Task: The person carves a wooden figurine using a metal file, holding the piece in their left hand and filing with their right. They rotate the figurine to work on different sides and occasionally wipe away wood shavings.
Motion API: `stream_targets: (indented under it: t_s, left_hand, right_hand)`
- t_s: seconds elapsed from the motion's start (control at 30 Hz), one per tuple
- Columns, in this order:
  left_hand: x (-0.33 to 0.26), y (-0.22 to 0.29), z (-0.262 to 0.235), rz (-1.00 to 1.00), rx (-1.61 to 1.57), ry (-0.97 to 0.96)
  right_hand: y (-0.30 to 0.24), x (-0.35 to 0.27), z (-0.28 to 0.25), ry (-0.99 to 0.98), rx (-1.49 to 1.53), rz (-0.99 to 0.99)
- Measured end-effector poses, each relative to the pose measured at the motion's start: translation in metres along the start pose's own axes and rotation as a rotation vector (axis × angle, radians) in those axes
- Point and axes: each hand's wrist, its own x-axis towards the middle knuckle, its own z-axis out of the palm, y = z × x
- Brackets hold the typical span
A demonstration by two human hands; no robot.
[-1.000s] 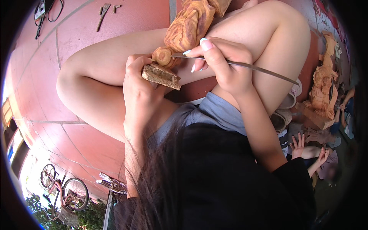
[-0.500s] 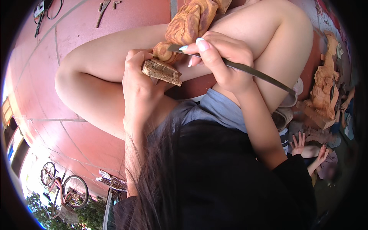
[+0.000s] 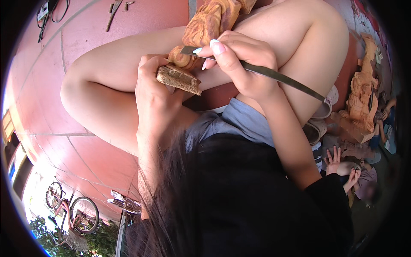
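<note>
A carved wooden figure (image 3: pixel 207 25), orange-brown with swirling grain, lies across my bent legs. Its rough, broken-looking base (image 3: pixel 177 80) points toward me. My left hand (image 3: pixel 153 92) is closed around that lower end, with some fingers hidden behind the wood. In my right hand (image 3: pixel 246 64) is a long, thin, dark flat metal scraper (image 3: pixel 287 80), gripped between thumb and fingers. The scraper's flat tip is at the rounded knob (image 3: pixel 183 58) of the carving, just above the left hand; whether it touches, I cannot tell. Its far end reaches out over my right leg.
Red floor tiles (image 3: pixel 102 55) spread out at the left, with a few small tools (image 3: pixel 113 15) at the top. Another large carving (image 3: pixel 361 98) stands at the right, near other people's hands (image 3: pixel 333 160). A bicycle (image 3: pixel 81 214) is at the lower left.
My right hand and the scraper have shifted left and slightly up along the knob. The carving and my left hand have moved a little left. At the right, another person's hands moved.
</note>
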Motion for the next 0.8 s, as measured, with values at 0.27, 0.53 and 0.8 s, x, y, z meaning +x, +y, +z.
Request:
stream_targets:
  t_s: [0.27, 0.53, 0.8]
  left_hand:
    - [0.000, 0.003, 0.001, -0.018, 0.006, -0.024]
    - [0.000, 0.003, 0.003, -0.008, -0.029, 0.010]
    - [-0.001, -0.001, 0.003, 0.020, -0.030, 0.013]
  right_hand:
    - [-0.001, 0.002, -0.003, 0.005, -0.020, -0.052]
    - [0.001, -0.004, -0.001, 0.061, 0.055, -0.019]
    - [-0.001, -0.006, -0.002, 0.059, 0.046, -0.006]
